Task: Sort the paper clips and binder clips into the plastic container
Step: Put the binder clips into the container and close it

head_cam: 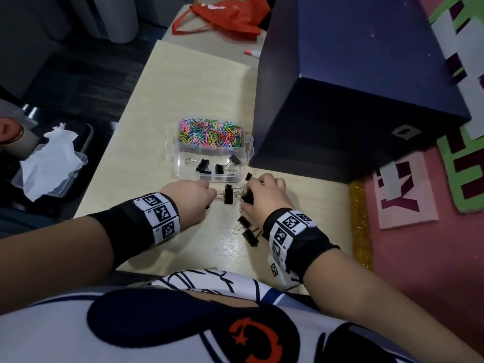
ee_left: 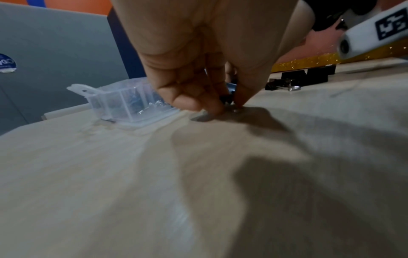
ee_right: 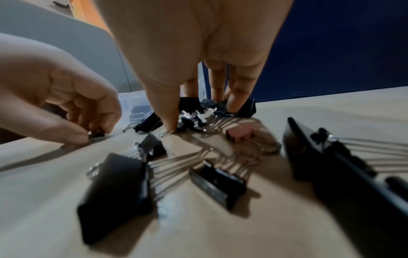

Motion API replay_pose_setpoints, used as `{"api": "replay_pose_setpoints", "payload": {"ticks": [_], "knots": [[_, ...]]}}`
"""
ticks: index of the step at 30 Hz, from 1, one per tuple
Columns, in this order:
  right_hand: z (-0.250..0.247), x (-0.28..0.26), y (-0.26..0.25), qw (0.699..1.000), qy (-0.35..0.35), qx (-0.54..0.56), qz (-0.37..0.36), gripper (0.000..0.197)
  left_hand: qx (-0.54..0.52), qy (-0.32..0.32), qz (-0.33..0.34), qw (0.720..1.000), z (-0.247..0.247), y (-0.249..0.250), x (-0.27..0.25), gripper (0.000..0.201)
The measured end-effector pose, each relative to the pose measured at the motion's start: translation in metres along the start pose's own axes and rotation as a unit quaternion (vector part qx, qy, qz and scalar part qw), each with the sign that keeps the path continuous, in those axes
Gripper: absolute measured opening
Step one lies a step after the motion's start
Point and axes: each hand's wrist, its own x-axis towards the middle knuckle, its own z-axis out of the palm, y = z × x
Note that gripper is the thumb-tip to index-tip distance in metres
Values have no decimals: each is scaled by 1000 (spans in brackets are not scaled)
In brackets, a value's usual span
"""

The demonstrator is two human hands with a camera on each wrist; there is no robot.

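Clear plastic container (head_cam: 180,149) on the pale tabletop (head_cam: 188,87), two compartments showing: far one heaped with coloured paper clips (head_cam: 210,133), near one holding a few black binder clips (head_cam: 217,167). Just in front of the container, both hands down on the tabletop. Left hand (head_cam: 190,199) knuckles-up, fingers (ee_left: 187,103) curled and brought together with the thumb, pinching a small dark clip (ee_left: 227,99) right at the surface (mostly hidden by the fingertips, seen better in the left wrist view). Right hand (head_cam: 264,196) over a cluster of loose binder clips (ee_right: 194,120), fingers (ee_right: 170,118) bent downward onto them, thumb tip touching the tabletop beside one; whether any single clip is truly gripped cannot be told. One loose binder clip (head_cam: 228,194) lying between the two hands, touching neither. More loose clips (head_cam: 247,230) near the right wrist, closer to the body, handles splayed flat. Black wristbands with white coded tags on both wrists. Large dark blue box (head_cam: 353,87) standing just right of the container. Red bag (head_cam: 230,17) at the far end of the tabletop, well apart. Off the left edge, a second clear tub (head_cam: 52,184) with crumpled white tissue (head_cam: 49,158) on it. Gold glitter strip (head_cam: 361,226) along the right edge, pink board beyond.
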Motion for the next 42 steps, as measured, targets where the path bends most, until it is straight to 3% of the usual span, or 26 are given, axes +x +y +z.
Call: {"api": "replay_pose_setpoints", "payload": {"ticks": [7, 11, 15, 18, 22, 25, 28, 32, 36, 42], "knots": [[-14, 0, -4, 992, 98, 68, -31, 35, -21, 64, 9, 998, -11, -1, -6, 28], [-22, 0, -19, 969, 181, 144, -84, 39, -98, 191, 32, 976, -27, -13, -5, 30], [-36, 6, -29, 977, 139, 142, -77, 57, -144, 274, -32, 950, -41, -29, 4, 30], [-38, 8, -22, 993, 93, 75, 16, 51, -135, 273, -15, 952, -37, -29, 7, 28], [-29, 6, -1, 989, -3, 12, 145, 74, -79, 160, 46, 983, -19, -3, 4, 34], [-14, 3, 6, 988, -61, 10, 139, 89, -10, 70, 71, 995, -8, 16, 5, 44], [-3, 2, 6, 993, -56, -18, 106, 76, 25, 29, 69, 997, -1, 20, 10, 41], [1, 5, 6, 997, -23, 16, 70, 46, 27, 48, 64, 996, 3, 17, 11, 31], [0, 4, 11, 997, -10, 65, 49, 30, 11, 64, 72, 995, 0, 15, 8, 28], [-13, 5, 8, 990, 68, 125, 5, 26, -77, 218, 108, 967, -16, 0, 0, 32]]}}
